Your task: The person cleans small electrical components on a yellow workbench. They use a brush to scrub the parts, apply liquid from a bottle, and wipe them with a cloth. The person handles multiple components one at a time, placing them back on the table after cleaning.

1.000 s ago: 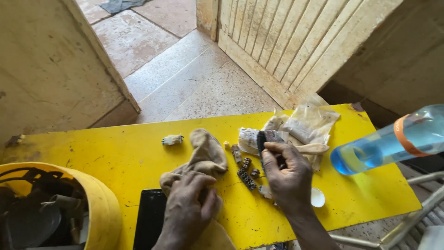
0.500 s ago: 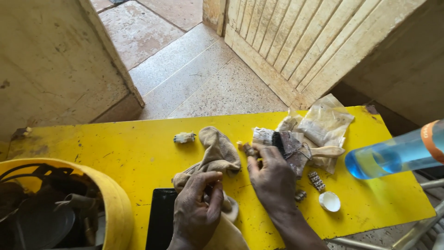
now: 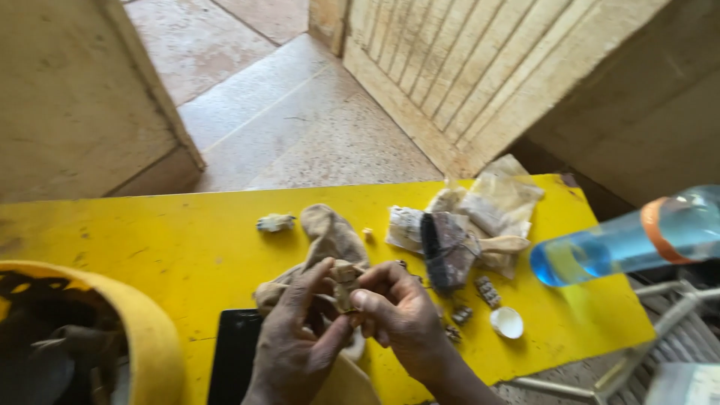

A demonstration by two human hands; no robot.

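A small tan part [image 3: 345, 281] was pinched between the fingertips of both hands, held just above the near edge of a yellow table [image 3: 150, 240]. The left hand [image 3: 296, 341] gripped it from below and the right hand [image 3: 397, 311] grasped its right side. A beige cloth [image 3: 330, 236] lay just behind them, with crumpled plastic bags [image 3: 487, 206] and a dark brush [image 3: 435, 251] to the right. Small metal pieces [image 3: 487, 291] and a white cap [image 3: 507, 322] sat near the right hand. Beyond the table lay a stone floor [image 3: 300, 120] and a wooden slatted door [image 3: 480, 60]. A blurred blue bottle [image 3: 622, 240] and a yellow tub [image 3: 150, 330] were cut off at the edges; the part's exact kind was unclear.
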